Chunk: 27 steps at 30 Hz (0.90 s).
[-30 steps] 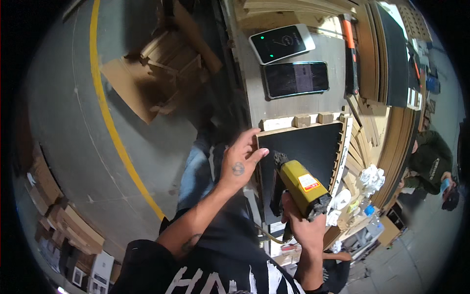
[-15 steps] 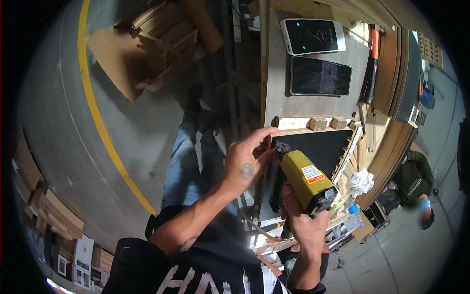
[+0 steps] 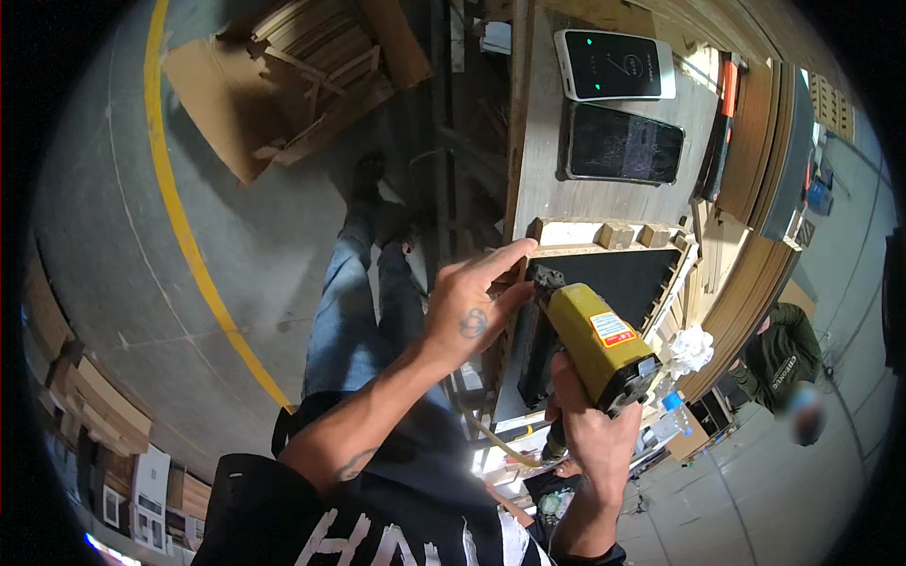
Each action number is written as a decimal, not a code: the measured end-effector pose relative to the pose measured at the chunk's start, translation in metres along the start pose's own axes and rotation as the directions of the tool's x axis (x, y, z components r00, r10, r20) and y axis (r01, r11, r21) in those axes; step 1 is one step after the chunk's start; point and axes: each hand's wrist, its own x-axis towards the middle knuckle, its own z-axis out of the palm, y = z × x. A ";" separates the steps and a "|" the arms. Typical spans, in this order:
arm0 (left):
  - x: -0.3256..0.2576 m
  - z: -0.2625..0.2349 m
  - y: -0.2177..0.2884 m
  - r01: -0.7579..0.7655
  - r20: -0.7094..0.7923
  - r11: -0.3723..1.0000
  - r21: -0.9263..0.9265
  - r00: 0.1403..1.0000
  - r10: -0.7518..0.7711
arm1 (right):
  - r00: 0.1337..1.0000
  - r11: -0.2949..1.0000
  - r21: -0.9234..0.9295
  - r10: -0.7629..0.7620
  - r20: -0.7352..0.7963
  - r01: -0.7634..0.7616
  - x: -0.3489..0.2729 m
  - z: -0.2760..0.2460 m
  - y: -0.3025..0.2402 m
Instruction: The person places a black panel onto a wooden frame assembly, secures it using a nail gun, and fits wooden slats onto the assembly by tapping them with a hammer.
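My right hand (image 3: 593,420) is wrapped around the handle of a yellow nail gun (image 3: 604,340) with a black nose and end cap. The nose points at the near left corner of a wooden frame (image 3: 566,252), inside its upper strip. My left hand (image 3: 469,307) grips that corner, index finger on the upper strip and thumb lower, close to the nail gun's nose. Its other fingers are hidden below the edge. A black panel (image 3: 609,283) lies within the frame. Small wood blocks (image 3: 617,236) sit along the upper strip.
Two phone-like devices, one white-edged (image 3: 618,66) and one black (image 3: 623,143), lie on the bench. An orange-and-black tool (image 3: 722,123) rests beside stacked boards (image 3: 755,141). A pale hose (image 3: 500,443) runs below. A cardboard box (image 3: 217,104) stands left; another person (image 3: 783,354) is at right.
The nail gun has tipped slightly, its rear end shifting right, while its nose stays at the same corner. My left hand keeps its hold. The whole view has shifted a little.
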 end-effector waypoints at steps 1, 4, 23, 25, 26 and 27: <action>0.000 0.000 0.000 -0.003 -0.001 1.000 0.005 1.000 0.003 | 1.000 1.000 0.002 0.026 0.003 -0.026 0.000 0.000 -0.002; 0.000 0.001 0.001 -0.004 0.000 1.000 0.004 1.000 0.004 | 1.000 1.000 -0.012 -0.002 -0.019 0.002 0.000 0.003 0.002; -0.027 0.011 0.002 0.189 -0.013 0.981 -0.042 0.982 -0.190 | 0.998 0.998 -0.017 0.058 -0.012 -0.058 -0.014 0.002 0.026; -0.028 0.012 -0.001 0.180 -0.029 0.982 -0.064 0.983 -0.182 | 0.999 0.998 -0.049 0.047 -0.004 -0.047 -0.013 0.003 0.025; -0.029 0.012 -0.001 0.182 -0.031 0.981 -0.065 0.982 -0.184 | 0.999 0.998 -0.052 0.047 -0.002 -0.047 -0.013 0.003 0.026; -0.029 0.011 -0.002 0.169 -0.031 0.985 -0.038 0.985 -0.170 | 1.000 0.998 -0.063 0.024 -0.004 -0.024 -0.013 0.003 0.026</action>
